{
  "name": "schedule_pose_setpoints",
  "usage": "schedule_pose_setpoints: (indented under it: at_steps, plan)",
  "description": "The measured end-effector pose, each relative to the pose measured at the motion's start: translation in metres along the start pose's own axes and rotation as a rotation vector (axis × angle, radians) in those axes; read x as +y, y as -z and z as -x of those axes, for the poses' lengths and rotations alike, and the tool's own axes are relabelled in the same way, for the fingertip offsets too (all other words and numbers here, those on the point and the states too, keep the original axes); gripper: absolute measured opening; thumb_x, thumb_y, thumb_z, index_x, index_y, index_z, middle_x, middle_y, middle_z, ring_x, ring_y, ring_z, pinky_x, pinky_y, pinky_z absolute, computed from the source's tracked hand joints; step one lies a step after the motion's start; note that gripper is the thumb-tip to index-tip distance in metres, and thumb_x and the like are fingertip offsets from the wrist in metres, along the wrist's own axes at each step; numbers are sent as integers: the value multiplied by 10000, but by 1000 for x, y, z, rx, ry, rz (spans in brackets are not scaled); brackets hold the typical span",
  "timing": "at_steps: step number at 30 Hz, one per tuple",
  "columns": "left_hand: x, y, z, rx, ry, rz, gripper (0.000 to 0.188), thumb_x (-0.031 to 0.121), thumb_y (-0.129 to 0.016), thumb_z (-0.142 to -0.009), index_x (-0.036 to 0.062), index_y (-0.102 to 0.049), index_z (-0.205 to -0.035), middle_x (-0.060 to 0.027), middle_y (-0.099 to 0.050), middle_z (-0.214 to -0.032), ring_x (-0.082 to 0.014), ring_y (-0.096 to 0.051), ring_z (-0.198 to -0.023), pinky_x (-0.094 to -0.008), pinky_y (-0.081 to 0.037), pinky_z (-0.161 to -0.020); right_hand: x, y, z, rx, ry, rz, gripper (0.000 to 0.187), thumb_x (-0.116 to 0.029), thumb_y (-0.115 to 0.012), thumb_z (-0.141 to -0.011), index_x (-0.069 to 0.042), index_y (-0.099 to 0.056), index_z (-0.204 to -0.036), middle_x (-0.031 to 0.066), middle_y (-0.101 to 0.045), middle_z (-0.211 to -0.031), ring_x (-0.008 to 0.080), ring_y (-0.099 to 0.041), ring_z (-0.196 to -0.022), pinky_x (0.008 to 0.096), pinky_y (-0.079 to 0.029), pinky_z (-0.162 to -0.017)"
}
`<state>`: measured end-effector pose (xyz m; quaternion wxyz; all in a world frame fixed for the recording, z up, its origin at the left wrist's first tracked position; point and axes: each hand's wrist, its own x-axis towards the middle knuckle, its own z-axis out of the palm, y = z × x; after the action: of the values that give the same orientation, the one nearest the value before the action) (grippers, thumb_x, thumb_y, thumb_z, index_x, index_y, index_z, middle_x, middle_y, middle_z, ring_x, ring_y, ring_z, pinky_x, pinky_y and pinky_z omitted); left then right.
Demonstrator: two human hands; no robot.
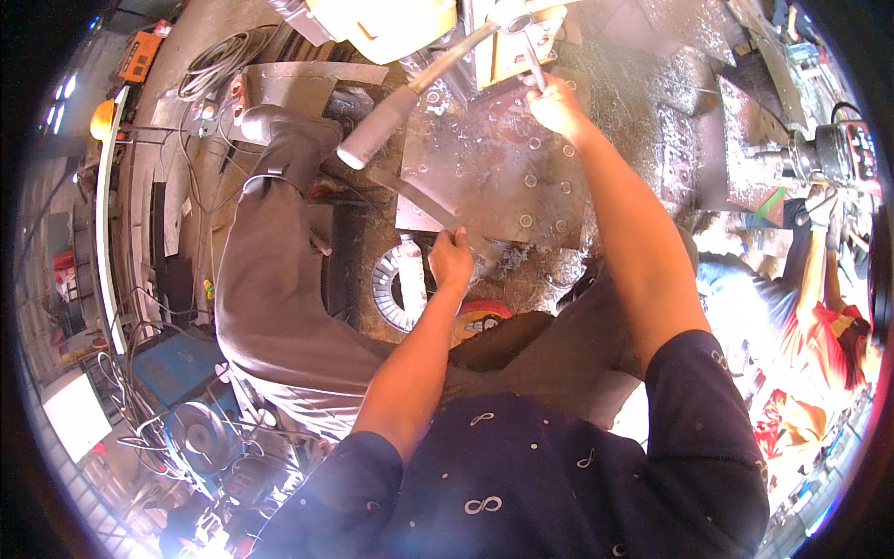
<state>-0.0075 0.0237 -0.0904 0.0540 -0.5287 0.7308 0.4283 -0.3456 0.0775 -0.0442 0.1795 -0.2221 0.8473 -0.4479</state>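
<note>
My left hand [452, 263] is closed around a narrow flat metal strip [416, 197], which slants up and left over a metal plate. The plate [494, 154] has several round marks on it. Farther out, my right hand [559, 107] grips a short metal rod [535, 63] beside a yellowish machine part [521, 56]; what the rod joins is too bright to make out. Between and beyond my hands, a long lever with a thick grey grip [380, 129] slopes down from the machine's top, touched by neither hand.
Below my left hand lie a slotted grey ring [399, 289] and a red and yellow disc [481, 315]. A blue machine [177, 368] with tangled cables stands at left. Coiled cable [219, 70] lies far left. At right, a person in red [829, 340] reaches toward equipment [843, 152].
</note>
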Motion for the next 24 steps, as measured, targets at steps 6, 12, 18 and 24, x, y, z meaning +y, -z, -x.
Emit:
schedule_pose_setpoints:
  at_steps: [6, 12, 18, 24]
  plan:
    - [-14, 26, -25, -126, -102, -116, 460, 425, -638, -987, -2, -706, -1142, -264, -739, -1085, -466, -687, -1074, -528, -516, -966, -18, 89, -27, 18, -43, 577, 372, -274, -606, -988, -148, -614, -1338, 192, -727, -1193, 386, -686, -1150, 521, -532, -976]
    - [-42, 39, -49, 170, -34, -10, 516, 427, -694, -941, -87, -729, -917, -255, -748, -884, -336, -746, -743, -455, -564, -766, -64, 131, -24, -10, -115, 811, 314, -266, -587, -1007, -182, -598, -1309, 134, -693, -1314, 393, -613, -1287, 720, -388, -1060]
    - [197, 218, -67, 620, -629, 998, 457, 432, -614, -1054, -13, -594, -1155, -105, -690, -992, -270, -637, -887, -448, -517, -795, -87, 174, -14, 275, 78, 1162, 295, -211, -584, -970, -206, -651, -1258, 122, -703, -1251, 389, -620, -1250, 787, -286, -1115]
    - [275, 260, -84, 68, -906, 916, 349, 371, -608, -1059, 23, -596, -1053, -73, -659, -667, -264, -641, -552, -396, -530, -557, -111, 176, -12, 359, 236, 1244, 309, -192, -582, -956, -193, -655, -1256, 139, -679, -1256, 402, -607, -1241, 808, -245, -1127]
